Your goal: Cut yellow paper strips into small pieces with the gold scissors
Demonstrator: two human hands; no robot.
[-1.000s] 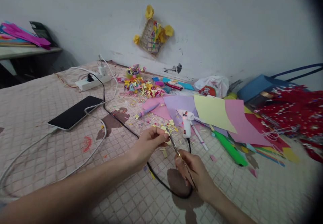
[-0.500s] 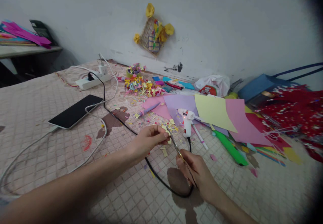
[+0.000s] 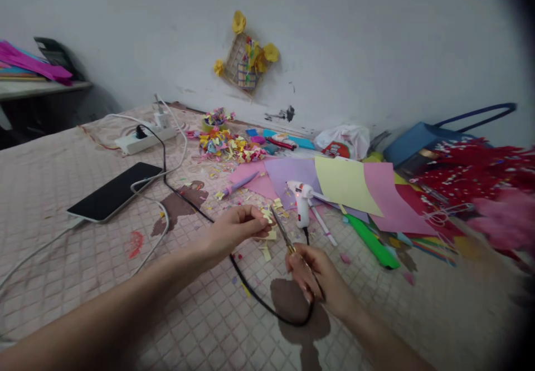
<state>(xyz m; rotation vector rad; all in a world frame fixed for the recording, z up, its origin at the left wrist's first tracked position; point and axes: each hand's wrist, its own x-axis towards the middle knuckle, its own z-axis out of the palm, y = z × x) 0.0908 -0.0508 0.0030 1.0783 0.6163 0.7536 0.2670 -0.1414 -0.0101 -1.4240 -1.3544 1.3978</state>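
My right hand [image 3: 311, 273] is wrapped round the handles of a pair of scissors [image 3: 284, 233], whose blades point up and left. Just left of the blade tips, my left hand [image 3: 242, 226] is pinched on a small pale yellow paper piece [image 3: 268, 220]. Beneath both hands lie scattered yellow paper scraps [image 3: 266, 253] on the patterned cloth. A white glue gun [image 3: 301, 206] with a lit red light stands beyond the scissors, its black cord running below my hands.
Coloured sheets [image 3: 346, 184] and a green roll [image 3: 371, 240] lie right. A cut-paper pile [image 3: 232, 147] sits at the back. Leftward are a tablet [image 3: 115, 191], a power strip [image 3: 146, 138] and cables. A blue bag [image 3: 422, 145] and red tinsel [image 3: 480, 173] are far right.
The view has shifted slightly, so most things appear further left. The scissor tips have come away a little from my left fingers. Pink fluffy material has come into view at the right.
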